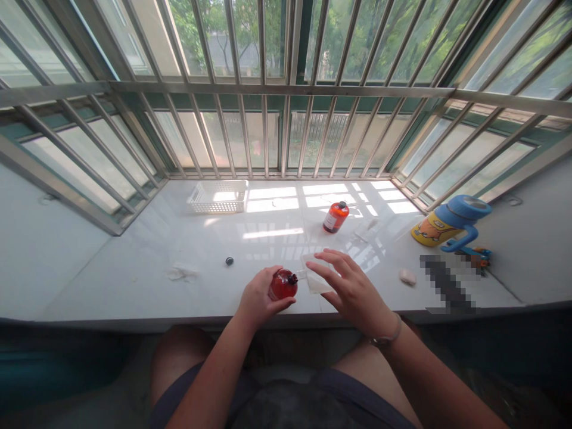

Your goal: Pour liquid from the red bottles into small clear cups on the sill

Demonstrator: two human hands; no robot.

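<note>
My left hand (259, 298) is wrapped round a red bottle (282, 286) whose dark neck is uncapped and leans to the right. In my right hand (351, 283) is a small clear bottle (316, 279), gripped between the thumb below and the fingers above. It lies on its side, its narrow neck pointing left at the red bottle's mouth. Whether the two necks touch, I cannot tell. A loose black cap (229, 261) rests on the white ledge (147, 298), left of my hands. Behind them stands a second red bottle (336, 218), with a label and a black cap.
A white perforated basket (218, 199) sits at the back left, with crumpled clear plastic (182, 273) nearer the front. On the right are a blue and yellow thermos cup (449, 221), a small pale lump (407, 277) and a pixelated dark patch. Metal window bars (281, 90) rise behind the ledge.
</note>
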